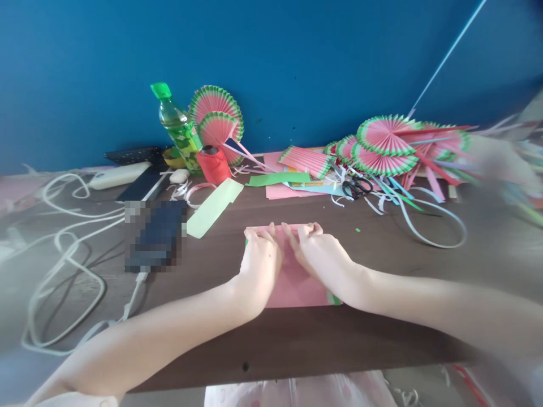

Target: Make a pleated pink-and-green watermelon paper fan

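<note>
A pink sheet of paper (297,289) with green along its side edges lies flat on the dark brown table, near its front edge. My left hand (263,257) grips the sheet's far edge at the left, fingers curled and pressed on it. At the right end of that same edge, my right hand (324,254) pinches the paper in the same way. The fingertips of both hands come close together near the middle of the far edge. A narrow strip along this edge looks folded, though my fingers cover much of it.
Left are a phone (156,234) with white cables (70,254), a pale green paper strip (216,208), a red roll (214,164) and a green bottle (180,127). Pleated watermelon-coloured fans (386,141), black scissors (357,187) and paper scraps lie along the blue wall (297,68).
</note>
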### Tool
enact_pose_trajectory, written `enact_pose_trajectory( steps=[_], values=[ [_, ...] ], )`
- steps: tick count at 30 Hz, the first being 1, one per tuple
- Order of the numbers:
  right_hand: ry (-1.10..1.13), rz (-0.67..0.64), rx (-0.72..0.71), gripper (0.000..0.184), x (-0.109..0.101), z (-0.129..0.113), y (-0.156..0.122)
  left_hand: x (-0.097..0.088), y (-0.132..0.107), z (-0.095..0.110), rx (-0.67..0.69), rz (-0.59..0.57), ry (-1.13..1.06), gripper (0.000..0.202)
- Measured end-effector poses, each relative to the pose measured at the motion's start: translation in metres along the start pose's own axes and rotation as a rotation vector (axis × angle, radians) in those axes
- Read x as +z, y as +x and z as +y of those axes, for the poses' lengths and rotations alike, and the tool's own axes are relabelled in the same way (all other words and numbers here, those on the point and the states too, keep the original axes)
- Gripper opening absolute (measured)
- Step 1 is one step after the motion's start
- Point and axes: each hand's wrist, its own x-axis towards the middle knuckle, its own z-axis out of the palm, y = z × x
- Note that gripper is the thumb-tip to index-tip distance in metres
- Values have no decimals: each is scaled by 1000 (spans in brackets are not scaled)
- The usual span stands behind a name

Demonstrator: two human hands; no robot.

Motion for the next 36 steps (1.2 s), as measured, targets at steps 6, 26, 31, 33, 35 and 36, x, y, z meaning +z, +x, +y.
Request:
enact_pose_trajectory(
  steps=[6,26,31,33,35,36],
  values=[
    [18,12,-20,65,0,-1,2,3,3,0,-12,36,-4,59],
    [778,-87,-105,3,16,76,37,25,39,-64,88,224,-668,6],
    [936,-156,-162,19,20,80,40,26,41,-73,112,61,-963,7],
    [948,-187,-183,20,17,82,40,23,40,-74,106,-22,-1023,12],
    [952,-209,-206,17,14,84,40,21,40,-75,103,-77,-1048,15],
    [950,-207,-217,16,12,85,40,19,39,-76,109,-81,-1045,14]
  ],
)
